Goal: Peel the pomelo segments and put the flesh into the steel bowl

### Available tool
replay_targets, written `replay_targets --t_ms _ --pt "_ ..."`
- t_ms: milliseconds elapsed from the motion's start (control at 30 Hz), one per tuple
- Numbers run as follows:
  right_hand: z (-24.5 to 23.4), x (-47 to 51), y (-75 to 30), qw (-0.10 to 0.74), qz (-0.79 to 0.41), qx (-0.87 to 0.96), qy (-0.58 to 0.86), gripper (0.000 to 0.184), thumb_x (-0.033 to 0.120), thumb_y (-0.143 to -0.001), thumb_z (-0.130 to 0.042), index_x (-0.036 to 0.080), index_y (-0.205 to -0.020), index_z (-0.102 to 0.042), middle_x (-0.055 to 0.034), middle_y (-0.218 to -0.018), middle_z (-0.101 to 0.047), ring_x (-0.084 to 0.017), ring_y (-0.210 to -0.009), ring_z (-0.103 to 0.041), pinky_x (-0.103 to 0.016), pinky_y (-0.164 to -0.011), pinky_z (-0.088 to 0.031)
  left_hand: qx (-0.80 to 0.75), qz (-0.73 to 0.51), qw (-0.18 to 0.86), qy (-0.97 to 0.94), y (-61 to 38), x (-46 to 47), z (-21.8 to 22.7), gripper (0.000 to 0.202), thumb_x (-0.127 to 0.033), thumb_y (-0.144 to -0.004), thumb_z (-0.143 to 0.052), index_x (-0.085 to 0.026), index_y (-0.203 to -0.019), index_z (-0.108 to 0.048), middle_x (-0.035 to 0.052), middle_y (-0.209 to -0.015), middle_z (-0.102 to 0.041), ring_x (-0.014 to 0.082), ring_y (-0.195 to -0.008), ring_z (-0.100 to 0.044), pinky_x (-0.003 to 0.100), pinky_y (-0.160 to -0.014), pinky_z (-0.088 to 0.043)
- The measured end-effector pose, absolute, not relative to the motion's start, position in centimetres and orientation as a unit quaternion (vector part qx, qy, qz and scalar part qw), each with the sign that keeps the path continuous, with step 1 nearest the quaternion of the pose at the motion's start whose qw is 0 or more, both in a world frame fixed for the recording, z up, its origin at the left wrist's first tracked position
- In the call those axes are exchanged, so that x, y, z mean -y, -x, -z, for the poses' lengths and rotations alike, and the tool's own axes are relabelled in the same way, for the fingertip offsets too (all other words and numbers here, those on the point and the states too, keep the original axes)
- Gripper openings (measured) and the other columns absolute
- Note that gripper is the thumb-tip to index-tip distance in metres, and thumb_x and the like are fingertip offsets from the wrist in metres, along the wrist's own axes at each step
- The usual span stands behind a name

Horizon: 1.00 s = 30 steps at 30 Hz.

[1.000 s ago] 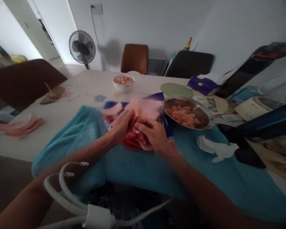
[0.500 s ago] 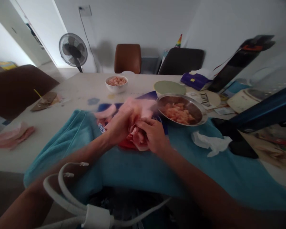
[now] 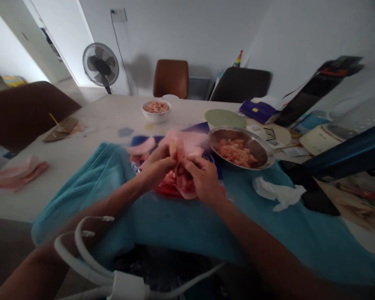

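Observation:
My left hand (image 3: pixel 156 168) and my right hand (image 3: pixel 201 179) meet over a heap of pink shell-like pieces (image 3: pixel 183 146) lying on a red and blue wrapper (image 3: pixel 170 189). Both hands have their fingers pinched together on a small pale piece (image 3: pixel 172 150) held between them; blur hides what it is. Just to the right stands a steel bowl (image 3: pixel 262 143) with orange-pink peeled pieces (image 3: pixel 236 152) inside. Everything rests on a teal towel (image 3: pixel 181 221) spread over the table.
A white bowl (image 3: pixel 156 112) of similar pieces stands farther back, with a green plate (image 3: pixel 225 118) to its right. A crumpled tissue (image 3: pixel 278 192) lies on the towel. Chairs, a fan (image 3: pixel 100 66), boxes and a dark case (image 3: pixel 318 196) ring the table. White cables (image 3: pixel 90 258) hang below me.
The view has shifted slightly. My hands have stayed together over the heap, the fingers working at the small piece and lifting it a little.

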State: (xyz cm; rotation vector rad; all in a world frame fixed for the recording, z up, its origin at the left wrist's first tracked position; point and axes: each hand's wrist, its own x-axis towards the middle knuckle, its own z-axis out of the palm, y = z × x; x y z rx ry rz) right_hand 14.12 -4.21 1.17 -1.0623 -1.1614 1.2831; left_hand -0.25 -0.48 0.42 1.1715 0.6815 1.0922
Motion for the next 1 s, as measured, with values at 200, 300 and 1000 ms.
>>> replay_targets --t_ms 200,300,1000 --pt "-1.3 4.0 -14.5 0.515 -0.652 0.412 0.375 0.015 0.029 -0.073 -0.077 0.020 -0.081 -0.068 0.0017 -0.065 -0.069 -0.011 -0.051 -0.061 -0.020 -0.044 -0.047 -0.272 -0.486 0.656 -0.509 0.9 0.4 0.3 0.023 -0.015 -0.070 -0.060 -0.021 -0.088 -0.048 -0.0041 -0.069 -0.059 0.0123 -0.056 -0.061 0.028 -0.054 -0.048" --pt "-1.4 3.7 -14.8 0.494 -0.682 0.399 0.362 0.022 0.029 -0.070 -0.081 0.019 -0.087 -0.070 0.0022 -0.065 -0.069 -0.010 -0.051 -0.059 -0.019 -0.042 -0.045 -0.244 -0.504 0.628 -0.541 1.0 0.1 0.8 0.024 -0.012 -0.072 -0.063 -0.020 -0.091 -0.050 -0.0034 -0.075 -0.061 0.0111 -0.059 -0.062 0.026 -0.056 -0.051" --pt "-1.2 3.8 -14.9 0.517 -0.616 0.440 0.399 0.025 0.036 -0.074 -0.076 0.021 -0.062 -0.059 0.0032 -0.043 -0.059 -0.009 -0.030 -0.047 -0.021 -0.031 -0.035 -0.244 -0.507 0.558 -0.610 0.8 0.5 1.4 0.023 -0.022 -0.083 -0.074 -0.019 -0.097 -0.055 -0.0011 -0.085 -0.058 0.0116 -0.071 -0.059 0.027 -0.064 -0.054"
